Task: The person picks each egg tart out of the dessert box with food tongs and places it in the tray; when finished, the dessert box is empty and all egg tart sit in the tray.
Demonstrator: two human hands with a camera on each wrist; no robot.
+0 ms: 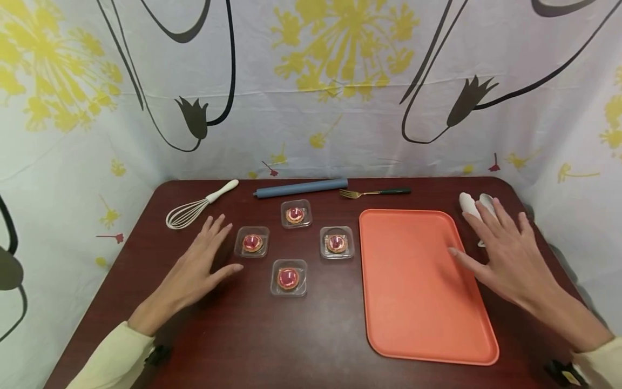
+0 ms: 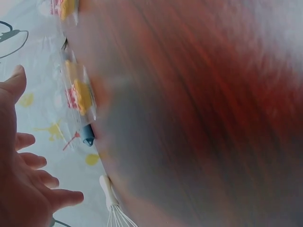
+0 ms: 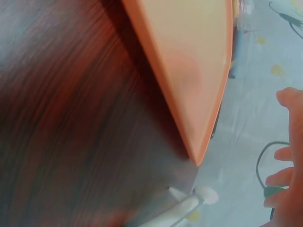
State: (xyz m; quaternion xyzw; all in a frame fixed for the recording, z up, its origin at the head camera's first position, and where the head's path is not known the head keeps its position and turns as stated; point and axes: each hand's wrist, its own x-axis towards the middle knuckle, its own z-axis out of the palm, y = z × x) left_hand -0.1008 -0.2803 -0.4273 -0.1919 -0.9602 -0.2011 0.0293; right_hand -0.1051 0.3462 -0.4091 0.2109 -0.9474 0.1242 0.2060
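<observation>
You hold nothing: your left hand (image 1: 194,267) and right hand (image 1: 510,259) are spread, fingers apart. The whisk (image 1: 190,214) lies at your left hand's 12 o'clock. The boxed tarts (image 1: 288,278) form a ring at 9, 12, 3 and 6, with the pin (image 1: 301,188) beyond 12, the fork (image 1: 371,193) towards 2, the tray (image 1: 413,292) past 3. White utensils (image 1: 468,204) sit at your right hand's 11. I judge the handling unstarted: all four tarts are off the tray.
</observation>
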